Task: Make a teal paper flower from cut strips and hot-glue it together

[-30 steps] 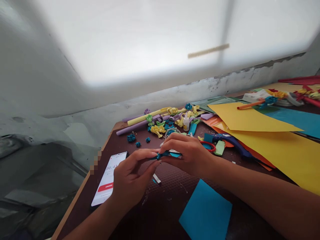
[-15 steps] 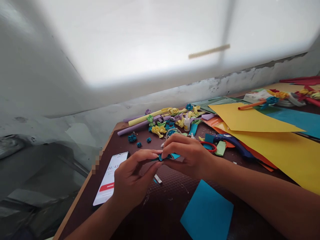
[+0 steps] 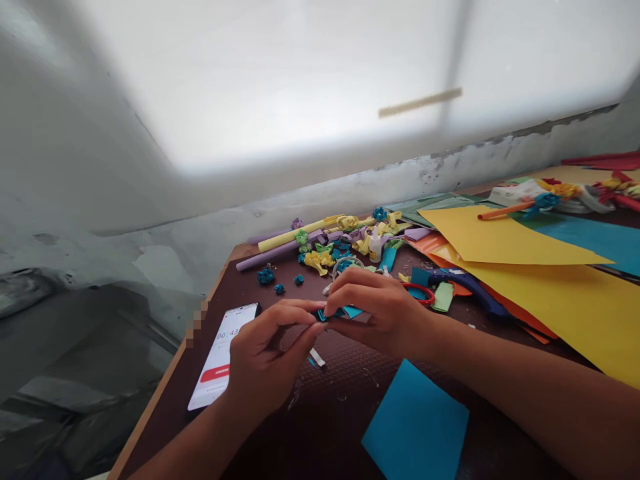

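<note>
Between my two hands, over the middle of the dark table, is a small folded piece of blue paper [image 3: 323, 316]. My left hand [image 3: 275, 343] pinches its left side with thumb and fingertips. Thumb and fingers of my right hand [image 3: 373, 307] close on it from the right, and a bit of lighter blue shows under the palm. The fingertips hide most of the folds. Below my right forearm lies a flat blue paper sheet [image 3: 417, 423]. Past my left hand, small crumpled blue paper flowers [image 3: 265, 275] rest on the table.
A phone with a running timer [image 3: 220, 357] lies left, partly behind my left hand. Rolled paper tubes [image 3: 280, 251], a glue bottle [image 3: 375, 247] and crumpled paper pieces crowd the back. Right are red-handled scissors [image 3: 423, 294], yellow sheets [image 3: 565, 307] and an orange stick [image 3: 505, 211].
Both hands stay at the same spot, still pinching the blue paper. The fingertips have shifted only slightly on its folds, and the view has moved a touch.
</note>
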A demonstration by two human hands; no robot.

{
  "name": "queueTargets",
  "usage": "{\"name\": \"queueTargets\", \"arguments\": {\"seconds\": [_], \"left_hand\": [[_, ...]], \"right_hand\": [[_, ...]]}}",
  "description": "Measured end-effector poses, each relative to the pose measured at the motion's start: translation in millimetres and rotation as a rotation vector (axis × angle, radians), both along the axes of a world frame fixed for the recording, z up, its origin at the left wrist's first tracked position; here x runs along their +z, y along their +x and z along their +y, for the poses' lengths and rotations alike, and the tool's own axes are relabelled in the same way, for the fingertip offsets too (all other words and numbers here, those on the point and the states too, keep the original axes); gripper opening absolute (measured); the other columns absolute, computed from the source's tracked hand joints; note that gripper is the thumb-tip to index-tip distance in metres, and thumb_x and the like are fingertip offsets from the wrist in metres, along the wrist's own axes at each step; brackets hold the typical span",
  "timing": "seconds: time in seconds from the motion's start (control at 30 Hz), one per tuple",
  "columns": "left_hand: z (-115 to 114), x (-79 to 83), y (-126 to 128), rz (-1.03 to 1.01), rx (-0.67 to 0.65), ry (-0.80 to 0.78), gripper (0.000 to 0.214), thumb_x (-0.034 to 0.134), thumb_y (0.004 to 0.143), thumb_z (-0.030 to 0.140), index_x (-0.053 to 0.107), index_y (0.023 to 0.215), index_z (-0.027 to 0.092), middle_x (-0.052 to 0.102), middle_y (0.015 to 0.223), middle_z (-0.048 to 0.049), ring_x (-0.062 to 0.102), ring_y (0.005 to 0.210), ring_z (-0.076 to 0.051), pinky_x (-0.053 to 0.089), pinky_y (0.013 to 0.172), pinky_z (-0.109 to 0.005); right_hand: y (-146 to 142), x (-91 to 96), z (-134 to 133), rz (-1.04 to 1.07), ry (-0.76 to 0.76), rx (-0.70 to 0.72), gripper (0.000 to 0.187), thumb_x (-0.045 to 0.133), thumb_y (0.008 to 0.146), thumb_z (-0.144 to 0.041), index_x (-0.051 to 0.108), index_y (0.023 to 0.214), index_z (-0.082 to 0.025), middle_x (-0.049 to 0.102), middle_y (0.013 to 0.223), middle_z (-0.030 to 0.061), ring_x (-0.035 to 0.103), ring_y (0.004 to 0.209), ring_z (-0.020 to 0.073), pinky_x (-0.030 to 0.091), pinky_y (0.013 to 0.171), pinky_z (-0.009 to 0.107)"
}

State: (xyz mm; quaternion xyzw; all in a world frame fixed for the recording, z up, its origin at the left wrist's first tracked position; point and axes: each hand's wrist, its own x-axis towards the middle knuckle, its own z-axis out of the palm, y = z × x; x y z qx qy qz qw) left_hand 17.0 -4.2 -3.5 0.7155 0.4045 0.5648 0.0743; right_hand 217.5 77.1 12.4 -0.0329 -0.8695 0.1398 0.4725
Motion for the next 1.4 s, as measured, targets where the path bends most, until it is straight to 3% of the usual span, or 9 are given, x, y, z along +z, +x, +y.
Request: {"name": "queueTargets", "arguments": {"seconds": [0.17,0.53,0.73,0.87,1.03,1.13,1.3,1.4], "left_hand": [[0,0.1,1,-0.018,0.01,0.004,0.028,0.077,0.084,0.007,0.072,0.104,0.026,0.081,0.103,0.0032,0.077,0.096,-0.012,0.062,0.089,-0.02],[0,0.8,-2,-0.013,-0.07,-0.108,0.017,0.076,0.086,0.01,0.068,0.092,0.024,0.074,0.104,-0.0039,0.071,0.095,-0.019,0.059,0.084,-0.03],[-3,9.2,-1,-0.041,-0.211,-0.26,0.006,0.063,0.097,0.019,0.065,0.097,0.023,0.065,0.104,-0.0061,0.064,0.098,-0.02,0.053,0.086,-0.032],[-1,15.9,-6,-0.174,-0.33,-0.385,0.024,0.05,0.103,0.026,0.071,0.092,0.023,0.066,0.096,-0.0069,0.062,0.094,-0.022,0.051,0.083,-0.034],[1,22.3,-9,-0.181,-0.368,-0.45,0.016,0.061,0.097,0.03,0.071,0.088,0.022,0.064,0.093,-0.0077,0.061,0.09,-0.023,0.053,0.077,-0.035],[0,25.1,-8,-0.151,-0.345,-0.454,0.009,0.066,0.094,0.027,0.069,0.088,0.021,0.063,0.091,-0.0067,0.061,0.084,-0.021,0.054,0.072,-0.031],[0,23.1,-6,-0.142,-0.365,-0.428,0.002,0.069,0.092,0.023,0.068,0.094,0.021,0.063,0.094,-0.0065,0.063,0.087,-0.019,0.057,0.076,-0.031],[2,20.2,-7,-0.171,-0.373,-0.467,0.009,0.073,0.09,0.027,0.068,0.091,0.019,0.064,0.091,-0.0074,0.064,0.085,-0.02,0.058,0.075,-0.032]], "right_hand": [[0,0.6,0,0.0,0.0,0.0,0.006,0.069,0.097,-0.022,0.068,0.1,-0.017,0.066,0.098,0.0079,0.065,0.091,0.017,0.056,0.079,0.031],[0,1.1,-1,-0.034,-0.012,0.0,0.005,0.069,0.096,-0.024,0.068,0.098,-0.019,0.067,0.099,0.0081,0.065,0.093,0.0178,0.056,0.081,0.031],[-1,1.4,-4,-0.037,-0.122,0.074,0.007,0.073,0.09,-0.017,0.066,0.091,-0.019,0.068,0.094,0.0065,0.065,0.09,0.0176,0.053,0.078,0.03],[-4,3.3,-10,-0.016,-0.285,0.124,0.013,0.076,0.084,-0.013,0.067,0.092,-0.018,0.069,0.089,0.0035,0.064,0.081,0.0142,0.052,0.073,0.027],[-4,7.4,-15,-0.023,-0.478,0.104,0.013,0.077,0.083,-0.012,0.068,0.09,-0.018,0.069,0.089,0.0018,0.065,0.082,0.0133,0.053,0.076,0.026],[-4,7.3,-13,-0.024,-0.489,0.134,0.012,0.078,0.085,-0.015,0.068,0.09,-0.018,0.069,0.09,0.0018,0.066,0.082,0.0133,0.053,0.074,0.026],[-3,6.1,-10,-0.002,-0.465,0.145,0.013,0.081,0.084,-0.019,0.069,0.089,-0.018,0.069,0.089,0.0021,0.063,0.08,0.0128,0.051,0.072,0.026],[-4,7.5,-12,-0.027,-0.575,0.13,0.017,0.085,0.081,-0.023,0.07,0.086,-0.017,0.069,0.084,0.0018,0.063,0.074,0.0127,0.052,0.067,0.026]]}}
